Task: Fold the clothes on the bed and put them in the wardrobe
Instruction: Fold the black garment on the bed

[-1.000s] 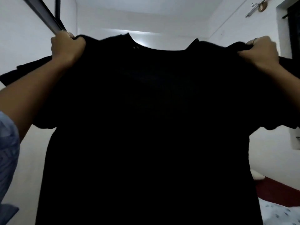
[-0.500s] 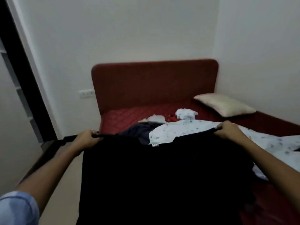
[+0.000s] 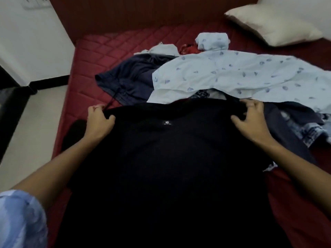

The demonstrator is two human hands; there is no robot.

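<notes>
both hands (image 3: 99, 122) (image 3: 250, 120) at shirt (image 3: 164, 158) shoulders

cream pillow (image 3: 274, 24) by headboard (image 3: 143, 13), perhaps wall socket (image 3: 34, 2)

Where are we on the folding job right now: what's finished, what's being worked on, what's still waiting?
Nothing looks folded yet, and the wardrobe is out of view. In hand: the black t-shirt is spread on the maroon quilted mattress, left hand and right hand each with a grip at its shoulders. Still waiting: the pale blue printed shirt, navy shorts, denim jeans and small pieces behind them.
</notes>
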